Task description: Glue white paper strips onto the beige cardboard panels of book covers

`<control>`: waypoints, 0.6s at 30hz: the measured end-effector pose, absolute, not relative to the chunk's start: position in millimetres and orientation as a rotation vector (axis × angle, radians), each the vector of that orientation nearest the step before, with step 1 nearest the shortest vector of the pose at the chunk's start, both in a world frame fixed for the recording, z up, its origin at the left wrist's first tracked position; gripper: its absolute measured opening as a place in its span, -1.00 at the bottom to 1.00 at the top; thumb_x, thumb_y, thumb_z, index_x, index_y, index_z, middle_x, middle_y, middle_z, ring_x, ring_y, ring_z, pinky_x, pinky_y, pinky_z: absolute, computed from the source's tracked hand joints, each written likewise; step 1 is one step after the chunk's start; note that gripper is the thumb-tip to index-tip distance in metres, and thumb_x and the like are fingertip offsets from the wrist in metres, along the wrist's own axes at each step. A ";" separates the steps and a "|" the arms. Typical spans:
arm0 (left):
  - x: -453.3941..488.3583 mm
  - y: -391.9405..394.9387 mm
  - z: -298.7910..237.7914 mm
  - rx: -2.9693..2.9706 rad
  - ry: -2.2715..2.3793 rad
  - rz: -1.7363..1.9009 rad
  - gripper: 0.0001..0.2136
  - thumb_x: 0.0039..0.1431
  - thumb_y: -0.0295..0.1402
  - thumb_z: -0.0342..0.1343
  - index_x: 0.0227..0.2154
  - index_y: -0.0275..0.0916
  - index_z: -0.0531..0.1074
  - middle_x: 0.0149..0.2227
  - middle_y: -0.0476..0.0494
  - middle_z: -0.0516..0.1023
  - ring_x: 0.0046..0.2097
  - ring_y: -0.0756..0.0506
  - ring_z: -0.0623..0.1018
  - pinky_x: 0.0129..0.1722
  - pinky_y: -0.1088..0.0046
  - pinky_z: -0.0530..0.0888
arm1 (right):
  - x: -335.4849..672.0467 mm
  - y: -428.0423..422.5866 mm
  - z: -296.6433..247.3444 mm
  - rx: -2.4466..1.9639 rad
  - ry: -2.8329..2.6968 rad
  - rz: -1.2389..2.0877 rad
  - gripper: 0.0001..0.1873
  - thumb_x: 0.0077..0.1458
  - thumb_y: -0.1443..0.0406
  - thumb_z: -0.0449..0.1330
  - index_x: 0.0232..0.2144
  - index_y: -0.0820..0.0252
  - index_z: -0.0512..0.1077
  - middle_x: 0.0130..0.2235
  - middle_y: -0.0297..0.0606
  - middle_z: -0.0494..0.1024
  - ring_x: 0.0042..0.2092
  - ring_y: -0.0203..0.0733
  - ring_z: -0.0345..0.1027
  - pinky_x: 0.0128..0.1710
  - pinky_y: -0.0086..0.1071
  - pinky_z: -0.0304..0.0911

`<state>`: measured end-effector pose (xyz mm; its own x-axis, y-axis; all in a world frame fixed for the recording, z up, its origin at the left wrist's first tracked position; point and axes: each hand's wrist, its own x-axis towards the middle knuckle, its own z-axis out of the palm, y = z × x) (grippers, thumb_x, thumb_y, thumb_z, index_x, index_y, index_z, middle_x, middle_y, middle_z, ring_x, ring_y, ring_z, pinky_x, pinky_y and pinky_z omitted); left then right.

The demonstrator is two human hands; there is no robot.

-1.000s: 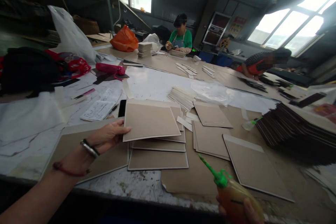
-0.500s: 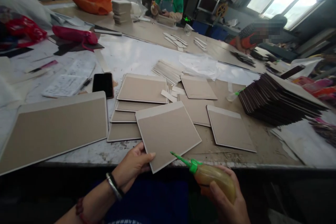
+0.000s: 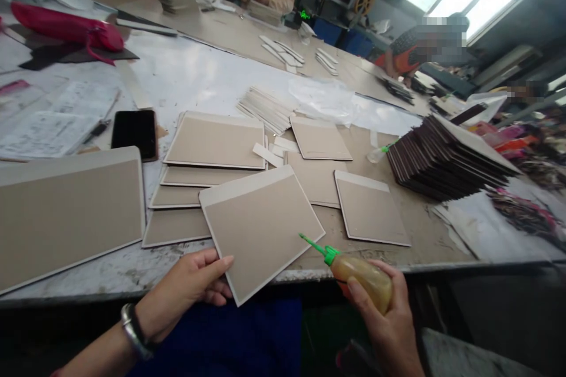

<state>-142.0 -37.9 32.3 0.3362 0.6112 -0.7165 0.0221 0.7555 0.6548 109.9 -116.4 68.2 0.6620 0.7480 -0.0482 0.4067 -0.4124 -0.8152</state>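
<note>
My left hand point(image 3: 186, 291) pinches the near corner of a grey cardboard panel point(image 3: 260, 227) with a pale strip along its far edge; the panel rests over the table's front edge. My right hand point(image 3: 389, 321) grips a glue bottle point(image 3: 360, 274) of amber liquid. Its green nozzle point(image 3: 313, 245) points left at the panel's near right edge, just short of touching it. More such panels point(image 3: 214, 141) lie stacked on the table beyond.
A long grey board point(image 3: 66, 215) lies at the left, a black phone point(image 3: 134, 128) behind it. A dark stack of covers point(image 3: 446, 156) sits at the right. Thin strips point(image 3: 265, 109), a clear bag and a pink umbrella point(image 3: 66, 26) lie farther back. Two people work across the table.
My left hand pulled the cardboard panel from the stack toward me to the table's front edge. My right hand brought the glue bottle's nozzle up beside it. The view tilted down.
</note>
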 end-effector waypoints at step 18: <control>-141.7 -36.7 19.5 0.630 1.207 0.408 -0.55 -0.33 0.00 0.27 -0.44 -0.28 0.47 -0.54 -0.12 0.54 -0.49 -0.05 0.50 -0.57 0.57 0.42 | 136.9 -103.0 61.1 -2.140 -0.984 0.358 -0.46 -0.21 -0.04 0.20 -0.22 0.12 0.24 -0.25 -0.30 0.34 -0.29 -0.16 0.26 -0.27 -0.31 0.20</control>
